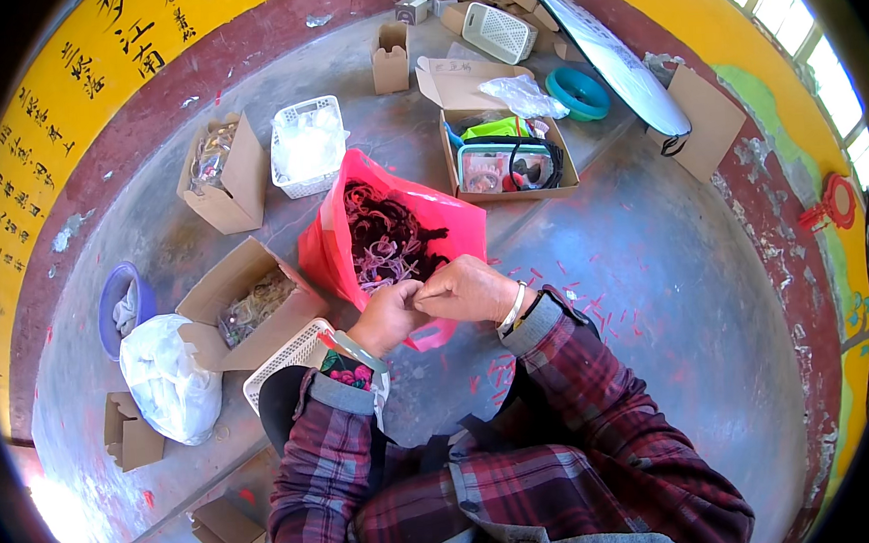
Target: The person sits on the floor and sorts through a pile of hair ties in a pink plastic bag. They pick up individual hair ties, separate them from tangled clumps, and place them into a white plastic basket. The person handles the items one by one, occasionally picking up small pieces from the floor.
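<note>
My left hand [390, 318] and my right hand [467, 289] meet in front of me, at the near edge of an open red bag [330, 240]. The fingers of both are closed and pressed together at the tips. Whatever they pinch is too small or too hidden to make out. Inside the bag lies a tangled heap of dark red and purple cords [388, 230], some with pale, thin ends. A white bracelet circles my right wrist. Close by my left forearm stands a white perforated basket [287, 360], partly covered by my arm and knee.
An open carton [285, 324] holding tangled strands and a stuffed white plastic bag [170, 379] are at left. Beyond the red bag stand a tall carton [239, 188], a white basket [297, 187] and a box of supplies [519, 194]. Red scraps [604, 317] litter the floor at right.
</note>
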### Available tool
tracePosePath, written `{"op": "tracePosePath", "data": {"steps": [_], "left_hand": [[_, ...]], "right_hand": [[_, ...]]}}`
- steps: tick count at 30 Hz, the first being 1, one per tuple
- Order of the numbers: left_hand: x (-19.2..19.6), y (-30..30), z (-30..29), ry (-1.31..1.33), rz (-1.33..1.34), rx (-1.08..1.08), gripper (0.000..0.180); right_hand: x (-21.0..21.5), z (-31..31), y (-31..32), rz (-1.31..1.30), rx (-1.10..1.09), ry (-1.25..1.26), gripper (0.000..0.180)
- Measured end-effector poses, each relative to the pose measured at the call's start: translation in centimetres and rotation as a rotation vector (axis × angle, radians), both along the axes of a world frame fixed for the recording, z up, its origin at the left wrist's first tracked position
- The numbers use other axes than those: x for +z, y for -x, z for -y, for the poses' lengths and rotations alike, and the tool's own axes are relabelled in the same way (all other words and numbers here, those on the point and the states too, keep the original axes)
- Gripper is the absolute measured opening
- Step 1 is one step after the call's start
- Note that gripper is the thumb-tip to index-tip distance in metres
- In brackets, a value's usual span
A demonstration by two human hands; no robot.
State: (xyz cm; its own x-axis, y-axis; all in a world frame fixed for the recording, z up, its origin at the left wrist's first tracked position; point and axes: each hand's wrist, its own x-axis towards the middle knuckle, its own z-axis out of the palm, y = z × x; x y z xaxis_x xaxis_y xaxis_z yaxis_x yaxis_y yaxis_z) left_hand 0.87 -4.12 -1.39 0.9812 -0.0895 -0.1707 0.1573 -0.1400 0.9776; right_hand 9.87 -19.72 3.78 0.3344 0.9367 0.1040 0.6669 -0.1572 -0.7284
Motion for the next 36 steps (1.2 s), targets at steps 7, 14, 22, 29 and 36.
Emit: {"op": "tracePosePath", "data": {"steps": [7, 14, 22, 29, 36], "left_hand": [[-0.5, -0.1, -0.1, 0.066, 0.012, -0.003, 0.025], [-1.1, -0.1, 0.0, 0.007, -0.006, 0.026, 0.026], [-1.8, -0.3, -0.6, 0.106, -0.021, 0.057, 0.026], [-0.7, -0.3, -0.6, 0.364, 0.003, 0.105, 0.032], [2.9, 0.6, 0.0, 0.231, 0.158, 0.283, 0.032]], "right_hand": [[-0.5, -0.3, 0.4, -0.028, -0.040, -0.133, 0.010], [-0.7, -0.1, 0.0, 0.005, 0.001, -0.065, 0.010], [-0.1, -0.3, 0.4, -0.180, -0.137, -0.166, 0.011], [-0.1, -0.7, 0.4, -0.152, -0.223, -0.305, 0.012], [-0.7, -1.2, 0.8, 0.279, -0.283, -0.426, 0.015]]}}
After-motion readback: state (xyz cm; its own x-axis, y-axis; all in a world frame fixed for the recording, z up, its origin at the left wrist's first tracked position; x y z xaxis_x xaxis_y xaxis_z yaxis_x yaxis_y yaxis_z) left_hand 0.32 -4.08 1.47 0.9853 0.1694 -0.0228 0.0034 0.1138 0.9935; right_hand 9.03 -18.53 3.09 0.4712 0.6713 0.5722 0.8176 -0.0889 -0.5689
